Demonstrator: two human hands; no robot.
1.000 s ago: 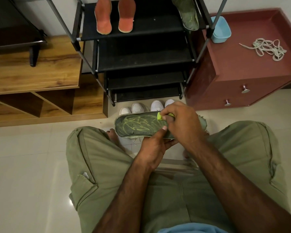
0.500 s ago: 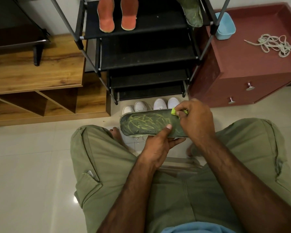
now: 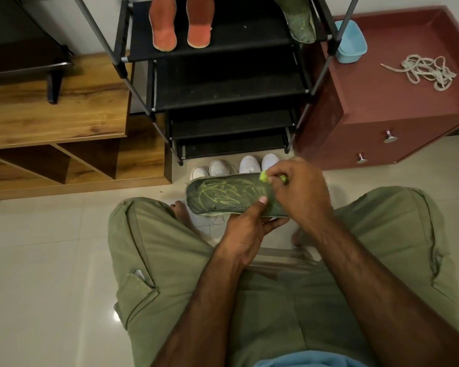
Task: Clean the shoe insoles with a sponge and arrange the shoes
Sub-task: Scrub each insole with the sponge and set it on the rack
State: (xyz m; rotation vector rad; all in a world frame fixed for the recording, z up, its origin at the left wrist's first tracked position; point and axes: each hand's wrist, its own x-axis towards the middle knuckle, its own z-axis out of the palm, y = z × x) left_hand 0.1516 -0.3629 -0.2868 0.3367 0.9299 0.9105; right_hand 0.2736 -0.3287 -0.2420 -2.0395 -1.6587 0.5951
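Pale glossy floor tiles (image 3: 37, 260) are running under everything. At the left a wooden shelf unit (image 3: 51, 115) is standing by the wall. Beside it a black shoe rack (image 3: 231, 94) is carrying two orange insoles (image 3: 163, 27) on its top shelf, with a green insole (image 3: 301, 25) lying at that shelf's right end. White shoes (image 3: 247, 164) are sitting on the floor at the rack's foot. Just in front of them, between the person's knees, the dark green insole (image 3: 223, 194) is being held flat. The left hand (image 3: 245, 234) is gripping its near edge, thumb pressing on top, fingers lying beneath. The right hand (image 3: 300, 192) is pinching a yellow-green sponge (image 3: 263, 176) against the insole's far edge. At the right a maroon cabinet (image 3: 382, 102) is holding a blue tub (image 3: 350, 41) and a tangle of cord (image 3: 427, 71).
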